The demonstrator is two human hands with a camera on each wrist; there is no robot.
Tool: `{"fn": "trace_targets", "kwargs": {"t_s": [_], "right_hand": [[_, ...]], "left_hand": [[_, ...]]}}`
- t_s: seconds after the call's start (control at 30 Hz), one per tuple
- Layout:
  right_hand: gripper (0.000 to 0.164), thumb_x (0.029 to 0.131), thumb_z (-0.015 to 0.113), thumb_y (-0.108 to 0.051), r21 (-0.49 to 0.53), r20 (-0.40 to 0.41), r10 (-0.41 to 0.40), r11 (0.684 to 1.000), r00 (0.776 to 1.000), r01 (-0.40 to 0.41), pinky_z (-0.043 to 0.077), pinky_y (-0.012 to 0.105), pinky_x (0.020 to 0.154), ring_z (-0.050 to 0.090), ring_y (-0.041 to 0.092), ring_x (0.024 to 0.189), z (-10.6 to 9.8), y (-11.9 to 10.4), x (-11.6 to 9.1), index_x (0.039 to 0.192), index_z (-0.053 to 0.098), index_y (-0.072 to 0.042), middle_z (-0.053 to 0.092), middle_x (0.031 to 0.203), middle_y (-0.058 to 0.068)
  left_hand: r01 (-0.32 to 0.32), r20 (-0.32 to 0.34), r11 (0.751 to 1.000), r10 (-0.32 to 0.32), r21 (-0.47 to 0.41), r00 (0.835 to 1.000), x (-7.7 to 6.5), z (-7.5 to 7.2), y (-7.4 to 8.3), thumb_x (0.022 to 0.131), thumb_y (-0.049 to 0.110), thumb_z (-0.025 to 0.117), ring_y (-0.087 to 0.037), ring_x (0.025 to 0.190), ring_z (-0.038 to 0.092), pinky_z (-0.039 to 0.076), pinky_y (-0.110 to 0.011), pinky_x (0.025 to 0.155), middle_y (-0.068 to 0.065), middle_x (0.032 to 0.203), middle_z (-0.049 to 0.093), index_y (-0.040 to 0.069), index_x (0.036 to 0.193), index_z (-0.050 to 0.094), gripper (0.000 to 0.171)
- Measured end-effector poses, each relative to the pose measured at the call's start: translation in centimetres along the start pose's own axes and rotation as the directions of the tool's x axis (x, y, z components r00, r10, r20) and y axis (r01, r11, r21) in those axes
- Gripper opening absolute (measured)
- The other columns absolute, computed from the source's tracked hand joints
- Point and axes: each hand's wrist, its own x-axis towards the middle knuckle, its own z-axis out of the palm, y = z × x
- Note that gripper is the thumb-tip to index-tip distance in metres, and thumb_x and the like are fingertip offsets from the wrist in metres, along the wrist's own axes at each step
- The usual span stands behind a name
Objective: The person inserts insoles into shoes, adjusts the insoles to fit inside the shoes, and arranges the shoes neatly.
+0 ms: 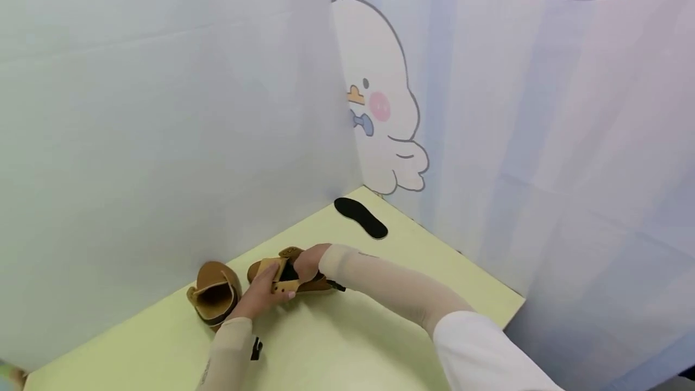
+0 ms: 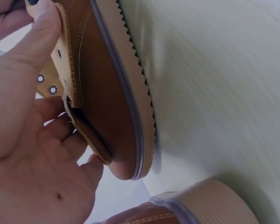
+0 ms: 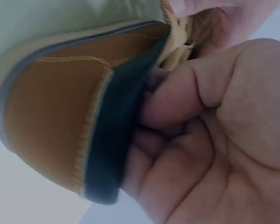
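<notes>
A brown lace-up shoe [image 1: 317,286] with tan eyelet flaps lies under both hands on the pale green tabletop. My left hand [image 1: 259,295] grips its front part, with the thumb on an eyelet flap [image 2: 65,60] and the other fingers round the tongue. Bent fingers of my right hand [image 1: 308,262] reach down into the shoe's opening, past the dark heel collar [image 3: 114,126]. Those fingertips are hidden inside, and I cannot tell what they hold. A matching shoe [image 1: 213,275] stands to the left, beside my left hand.
A black insole [image 1: 361,218] lies flat towards the table's far corner. Pale fabric walls [image 1: 244,137] rise behind the tabletop [image 1: 434,264], one printed with a white cartoon duck [image 1: 374,47]. The table's edge ends at the right.
</notes>
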Motion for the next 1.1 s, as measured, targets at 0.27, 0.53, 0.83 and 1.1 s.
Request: {"fn": "trace_targets", "kwargs": {"t_s": [0.27, 0.53, 0.83, 1.1], "right_hand": [[0.027, 0.103, 0.059, -0.041, 0.094, -0.014, -0.016, 0.995, 1.0, 0.017, 0.046, 0.035, 0.076, 0.059, 0.014, 0.084, 0.3, 3.2, -1.3, 0.113, 0.072, -0.019, 0.067, 0.104, -0.003], [0.028, 0.108, 0.048, -0.025, 0.059, 0.011, -0.038, 0.998, 0.999, 0.037, 0.046, 0.034, 0.077, 0.06, 0.015, 0.087, 0.0, 6.7, -3.3, 0.12, 0.071, -0.014, 0.069, 0.108, 0.001], [0.024, 0.103, 0.052, -0.014, 0.189, -0.486, -0.069, 0.965, 0.871, 0.182, 0.05, 0.029, 0.065, 0.058, 0.013, 0.074, -0.8, 9.3, -2.5, 0.116, 0.073, -0.01, 0.069, 0.102, 0.004], [0.041, 0.104, 0.057, -0.028, 0.293, -0.399, 0.085, 0.955, 0.913, 0.039, 0.056, 0.04, 0.082, 0.067, 0.023, 0.101, 1.0, 11.9, -0.8, 0.14, 0.06, -0.009, 0.066, 0.127, 0.01]], "left_hand": [[0.013, 0.007, 1.0, -0.013, 0.019, 1.0, 1.8, 1.0, 3.1, 0.089, 0.036, 0.08, -0.042, 0.146, 0.029, 0.033, -0.06, 0.112, -0.021, 0.162, 0.029, 0.003, 0.16, 0.027, 0.095], [-0.036, 0.019, 0.996, 0.035, 0.076, 0.999, 4.2, 2.3, 4.8, 0.089, 0.042, 0.079, -0.04, 0.15, 0.024, 0.029, -0.057, 0.116, -0.016, 0.164, 0.028, 0.006, 0.161, 0.026, 0.096], [-0.054, -0.183, 0.979, 0.09, 0.194, 0.979, 2.1, 3.3, 7.0, 0.091, 0.036, 0.078, -0.04, 0.134, 0.05, 0.038, -0.055, 0.111, -0.021, 0.147, 0.052, -0.002, 0.142, 0.056, 0.068], [0.076, -0.451, 0.996, -0.052, 0.036, 0.891, -1.3, 4.8, 9.8, 0.098, 0.027, 0.07, -0.021, 0.087, 0.061, 0.053, -0.037, 0.07, -0.003, 0.096, 0.065, 0.01, 0.105, 0.071, 0.018]]}}
